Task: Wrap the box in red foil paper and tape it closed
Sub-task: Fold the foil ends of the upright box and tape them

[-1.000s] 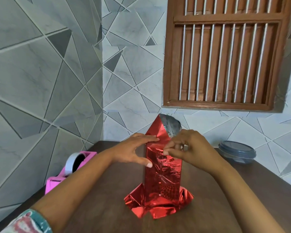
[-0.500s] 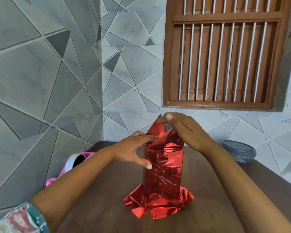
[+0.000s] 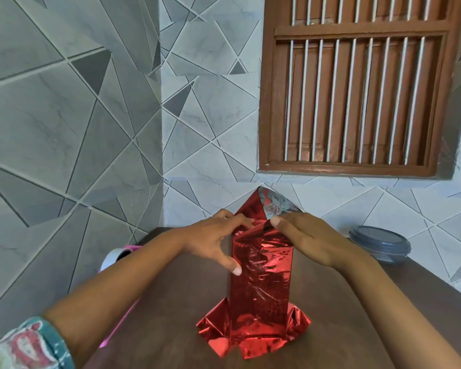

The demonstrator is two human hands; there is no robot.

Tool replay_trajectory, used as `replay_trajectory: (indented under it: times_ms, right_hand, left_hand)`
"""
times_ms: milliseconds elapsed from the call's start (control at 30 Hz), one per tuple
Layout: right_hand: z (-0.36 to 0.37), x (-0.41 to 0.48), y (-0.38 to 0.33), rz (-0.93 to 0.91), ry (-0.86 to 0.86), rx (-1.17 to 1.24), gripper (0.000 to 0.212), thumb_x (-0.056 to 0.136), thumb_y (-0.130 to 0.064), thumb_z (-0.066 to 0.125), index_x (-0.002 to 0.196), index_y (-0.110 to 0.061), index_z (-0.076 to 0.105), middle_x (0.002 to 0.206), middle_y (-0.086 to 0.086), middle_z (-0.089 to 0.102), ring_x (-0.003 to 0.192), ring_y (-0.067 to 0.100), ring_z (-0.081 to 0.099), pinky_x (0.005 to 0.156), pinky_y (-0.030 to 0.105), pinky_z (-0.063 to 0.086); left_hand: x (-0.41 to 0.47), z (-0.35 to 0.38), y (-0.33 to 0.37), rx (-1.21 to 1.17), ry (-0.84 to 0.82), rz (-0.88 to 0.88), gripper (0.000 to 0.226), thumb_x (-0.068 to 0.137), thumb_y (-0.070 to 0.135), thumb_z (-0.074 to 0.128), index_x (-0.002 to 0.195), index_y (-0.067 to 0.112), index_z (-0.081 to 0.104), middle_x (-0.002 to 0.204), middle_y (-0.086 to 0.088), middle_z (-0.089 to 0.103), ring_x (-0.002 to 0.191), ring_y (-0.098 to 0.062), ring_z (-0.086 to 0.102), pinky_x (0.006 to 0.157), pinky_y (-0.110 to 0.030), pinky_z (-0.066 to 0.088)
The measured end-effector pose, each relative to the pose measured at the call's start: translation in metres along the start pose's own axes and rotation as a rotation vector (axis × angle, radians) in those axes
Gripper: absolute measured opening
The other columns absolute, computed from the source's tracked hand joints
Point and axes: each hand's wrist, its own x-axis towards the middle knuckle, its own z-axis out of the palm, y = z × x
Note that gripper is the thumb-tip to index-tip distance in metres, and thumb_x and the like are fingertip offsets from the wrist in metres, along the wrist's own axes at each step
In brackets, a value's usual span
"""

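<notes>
The box wrapped in red foil paper [image 3: 261, 286] stands upright on the brown table [image 3: 171, 310], its loose foil ends splayed out at the base. My left hand [image 3: 213, 235] rests on its top left corner, fingers flat on the folded foil and thumb down on the front face. My right hand [image 3: 312, 238] lies flat over the top right side, pressing the foil down with straight fingers. Behind both hands a pointed foil flap [image 3: 274, 205] sticks up and shows its silver inner side.
A pink tape dispenser with a white roll [image 3: 117, 258] sits at the table's left edge, partly hidden by my left forearm. A grey lidded container [image 3: 381, 245] stands at the back right. Tiled walls close in on the left and behind.
My right hand has come down from the raised flap's tip to lie flat on the top right of the box. The left hand has kept its place.
</notes>
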Motion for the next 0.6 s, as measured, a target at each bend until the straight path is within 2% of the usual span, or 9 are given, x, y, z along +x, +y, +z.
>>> replay_trajectory:
  times_ms: [67,167,267,367,433,500,600]
  right_hand:
    - [0.001,0.005,-0.001,-0.028,0.050,-0.006,0.078,0.081,-0.072,0.014,0.083,-0.010,0.063,0.084,0.005,0.066,0.082,0.016,0.059,0.084,0.042,0.045]
    - [-0.004,0.018,-0.006,0.049,0.036,0.154,0.064,0.088,-0.066,0.023,0.094,-0.025,0.071,0.102,-0.001,0.070,0.096,0.014,0.061,0.093,0.038,0.043]
    - [-0.010,0.032,-0.003,0.167,-0.057,0.304,0.062,0.090,-0.067,0.025,0.104,-0.026,0.069,0.109,0.002,0.068,0.102,0.017,0.061,0.101,0.040,0.040]
    - [-0.010,0.034,0.005,0.217,-0.109,0.279,0.058,0.093,-0.061,0.029,0.104,-0.019,0.069,0.104,0.005,0.069,0.099,0.020,0.062,0.100,0.042,0.041]
    - [-0.009,0.030,0.008,0.208,-0.147,0.246,0.048,0.095,-0.051,0.038,0.100,-0.015,0.070,0.099,0.006,0.069,0.096,0.022,0.063,0.097,0.041,0.043]
    - [-0.007,0.025,0.010,0.143,-0.189,0.209,0.032,0.092,-0.040,0.048,0.098,-0.017,0.070,0.104,0.004,0.069,0.102,0.021,0.061,0.097,0.041,0.043]
    - [-0.003,0.022,0.013,0.084,-0.249,0.198,0.017,0.086,-0.030,0.053,0.093,-0.023,0.066,0.110,-0.007,0.066,0.106,0.009,0.057,0.099,0.037,0.043]
  left_hand:
    - [0.004,-0.005,0.002,-0.003,-0.054,-0.024,0.095,0.068,0.043,0.081,0.141,0.028,0.022,0.121,0.019,0.033,0.121,-0.006,0.024,0.104,-0.020,0.026]
    - [0.010,-0.008,0.002,-0.003,-0.110,-0.042,0.100,0.065,0.047,0.081,0.141,0.032,0.018,0.126,0.008,0.035,0.120,-0.008,0.024,0.109,-0.027,0.028]
    - [0.011,-0.008,0.001,0.006,-0.132,-0.017,0.104,0.065,0.048,0.081,0.144,0.035,0.014,0.127,0.016,0.033,0.121,-0.008,0.022,0.110,-0.027,0.025]
    - [0.010,-0.004,-0.003,-0.049,-0.114,-0.010,0.102,0.065,0.047,0.080,0.143,0.041,0.014,0.128,0.019,0.032,0.120,-0.006,0.020,0.110,-0.026,0.021]
    - [0.009,-0.002,-0.006,-0.076,-0.111,-0.010,0.101,0.064,0.047,0.080,0.141,0.045,0.014,0.130,0.018,0.031,0.121,-0.008,0.020,0.111,-0.026,0.019]
    - [0.010,-0.001,-0.006,-0.089,-0.106,-0.012,0.100,0.064,0.047,0.080,0.141,0.046,0.017,0.130,0.014,0.031,0.123,-0.010,0.020,0.110,-0.024,0.019]
    - [0.009,-0.002,-0.004,-0.110,-0.114,-0.015,0.098,0.065,0.040,0.082,0.141,0.045,0.020,0.121,0.025,0.029,0.122,-0.010,0.021,0.109,-0.020,0.018]
